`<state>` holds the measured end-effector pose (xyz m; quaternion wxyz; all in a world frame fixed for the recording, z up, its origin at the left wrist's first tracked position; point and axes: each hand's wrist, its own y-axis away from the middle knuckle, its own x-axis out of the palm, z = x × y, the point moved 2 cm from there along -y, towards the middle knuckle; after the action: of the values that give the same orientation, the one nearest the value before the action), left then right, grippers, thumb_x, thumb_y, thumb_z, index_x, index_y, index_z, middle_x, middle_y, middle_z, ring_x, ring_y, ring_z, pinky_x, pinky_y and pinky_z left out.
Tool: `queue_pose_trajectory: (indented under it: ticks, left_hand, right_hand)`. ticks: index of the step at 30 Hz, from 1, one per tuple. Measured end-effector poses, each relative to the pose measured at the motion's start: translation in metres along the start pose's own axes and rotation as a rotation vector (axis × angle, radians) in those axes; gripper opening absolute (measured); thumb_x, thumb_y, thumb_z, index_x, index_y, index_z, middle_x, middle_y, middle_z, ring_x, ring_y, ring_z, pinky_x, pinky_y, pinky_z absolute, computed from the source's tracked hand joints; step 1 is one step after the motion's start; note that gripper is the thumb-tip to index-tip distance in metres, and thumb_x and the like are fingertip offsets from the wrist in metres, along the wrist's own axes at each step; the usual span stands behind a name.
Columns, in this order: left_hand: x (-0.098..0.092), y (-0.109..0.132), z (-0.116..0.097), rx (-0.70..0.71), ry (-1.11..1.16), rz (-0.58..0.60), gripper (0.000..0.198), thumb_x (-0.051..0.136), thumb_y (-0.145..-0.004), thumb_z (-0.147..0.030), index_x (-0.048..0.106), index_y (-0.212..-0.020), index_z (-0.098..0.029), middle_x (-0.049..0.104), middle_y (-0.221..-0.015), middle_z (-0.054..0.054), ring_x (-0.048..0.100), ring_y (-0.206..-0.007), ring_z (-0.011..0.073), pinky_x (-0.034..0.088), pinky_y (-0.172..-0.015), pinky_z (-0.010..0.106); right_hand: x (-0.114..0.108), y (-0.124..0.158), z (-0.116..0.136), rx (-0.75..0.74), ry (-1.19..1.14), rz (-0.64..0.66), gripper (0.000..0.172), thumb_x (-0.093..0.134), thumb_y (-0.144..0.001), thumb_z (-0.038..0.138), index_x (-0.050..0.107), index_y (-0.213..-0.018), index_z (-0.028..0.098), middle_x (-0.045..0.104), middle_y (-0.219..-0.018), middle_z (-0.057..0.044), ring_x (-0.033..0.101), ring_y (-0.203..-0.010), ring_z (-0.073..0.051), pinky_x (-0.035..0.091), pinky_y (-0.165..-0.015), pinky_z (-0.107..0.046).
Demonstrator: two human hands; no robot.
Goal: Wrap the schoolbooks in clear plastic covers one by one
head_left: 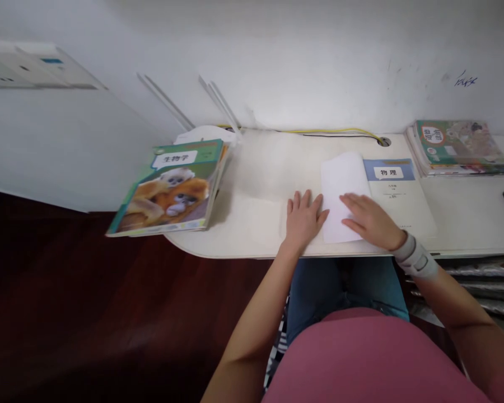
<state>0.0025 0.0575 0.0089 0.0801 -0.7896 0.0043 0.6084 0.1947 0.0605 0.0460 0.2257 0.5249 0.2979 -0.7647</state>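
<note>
A textbook with a blue-and-white cover point(403, 204) lies on the desk in front of me. A white paper flap point(345, 184) covers its left part; whether it is part of the book I cannot tell. My right hand point(367, 218), with a grey band at the wrist, rests on the flap with fingers stretched out. Just left of the flap, my left hand point(304, 221) lies flat with fingers spread, holding nothing. A faint pale rectangular outline shows on the desk surface beside that hand, too indistinct to name.
At the left, a stack of books topped by a biology textbook point(168, 196) overhangs the desk edge, before a white router point(205, 133). More books point(462, 145) are piled at the right. A yellow cable point(331, 130) runs along the wall to a desk hole point(384, 142).
</note>
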Motion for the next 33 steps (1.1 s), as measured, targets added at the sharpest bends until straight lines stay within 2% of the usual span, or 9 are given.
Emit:
queue_pose_trajectory:
  ticks: [3,6,10,15,21,24,27,30,33]
  left_hand:
    - [0.000,0.001,0.000,0.002,0.016,-0.015,0.052,0.040,-0.092,-0.049,0.048,-0.137,-0.022,0.039,-0.148,0.013,0.026,-0.139,0.0390,0.026,-0.109,0.059]
    - [-0.002,0.002,0.000,0.002,0.054,-0.035,0.053,0.041,-0.092,-0.048,0.047,-0.137,-0.021,0.039,-0.148,0.014,0.026,-0.140,0.0372,0.025,-0.110,0.059]
    - [-0.004,0.003,0.002,-0.028,0.125,-0.075,0.047,0.040,-0.094,-0.043,0.049,-0.134,-0.022,0.043,-0.146,0.012,0.029,-0.139,0.0329,0.026,-0.110,0.059]
    - [0.001,0.002,0.007,-0.065,0.164,-0.076,0.048,0.043,-0.093,-0.039,0.047,-0.135,-0.017,0.045,-0.144,0.015,0.032,-0.137,0.0344,0.028,-0.109,0.057]
    - [0.002,0.003,0.013,-0.051,0.152,-0.064,0.049,0.048,-0.090,-0.038,0.048,-0.136,-0.019,0.045,-0.144,0.013,0.033,-0.137,0.0335,0.029,-0.110,0.056]
    - [-0.001,0.006,0.011,-0.009,0.112,-0.020,0.052,0.050,-0.089,-0.043,0.047,-0.137,-0.024,0.041,-0.148,0.010,0.028,-0.140,0.0342,0.027,-0.110,0.057]
    - [-0.002,0.008,0.007,0.059,0.056,0.021,0.053,0.049,-0.088,-0.052,0.049,-0.136,-0.031,0.033,-0.152,0.008,0.022,-0.141,0.0381,0.023,-0.109,0.062]
    - [-0.002,0.009,0.004,0.075,0.018,0.034,0.053,0.046,-0.089,-0.055,0.049,-0.136,-0.031,0.031,-0.153,0.009,0.021,-0.141,0.0400,0.023,-0.108,0.064]
    - [-0.001,0.009,0.004,0.068,0.004,0.032,0.053,0.044,-0.089,-0.056,0.050,-0.136,-0.031,0.033,-0.152,0.009,0.022,-0.141,0.0403,0.023,-0.108,0.064]
  right_hand:
    - [0.003,0.011,-0.035,0.088,-0.040,-0.086,0.054,0.043,-0.092,0.047,0.048,-0.136,0.016,0.034,-0.151,-0.016,0.026,-0.141,-0.029,0.029,-0.112,-0.053]
    - [0.020,0.019,-0.051,0.117,-0.086,-0.114,0.053,0.048,-0.090,0.045,0.050,-0.134,0.016,0.025,-0.155,-0.016,0.018,-0.144,-0.030,0.027,-0.113,-0.055]
    - [0.034,0.018,-0.044,0.165,-0.056,-0.130,0.048,0.046,-0.090,0.040,0.051,-0.133,0.017,0.020,-0.156,-0.013,0.012,-0.145,-0.031,0.026,-0.111,-0.058]
    - [0.037,0.012,-0.029,0.195,-0.030,-0.147,0.047,0.046,-0.090,0.037,0.052,-0.131,0.013,0.021,-0.156,-0.015,0.009,-0.145,-0.032,0.026,-0.112,-0.057]
    - [0.043,0.010,-0.035,0.235,-0.077,-0.195,0.046,0.043,-0.089,0.027,0.049,-0.133,0.012,0.016,-0.157,-0.015,0.010,-0.145,-0.033,0.025,-0.112,-0.060]
    - [0.045,0.010,-0.038,0.272,-0.096,-0.224,0.047,0.041,-0.089,0.023,0.048,-0.133,0.010,0.015,-0.157,-0.015,0.011,-0.144,-0.033,0.025,-0.113,-0.060]
    - [0.044,0.010,-0.037,0.255,-0.121,-0.242,0.049,0.041,-0.090,0.025,0.045,-0.137,0.013,0.015,-0.158,-0.013,0.011,-0.145,-0.032,0.026,-0.112,-0.061]
    - [0.044,0.010,-0.034,0.213,-0.131,-0.223,0.051,0.042,-0.090,0.030,0.043,-0.139,0.018,0.017,-0.158,-0.011,0.011,-0.145,-0.030,0.027,-0.112,-0.060]
    - [0.043,0.010,-0.031,0.225,-0.099,-0.203,0.051,0.043,-0.088,0.026,0.043,-0.138,0.014,0.017,-0.157,-0.013,0.009,-0.145,-0.030,0.026,-0.112,-0.059]
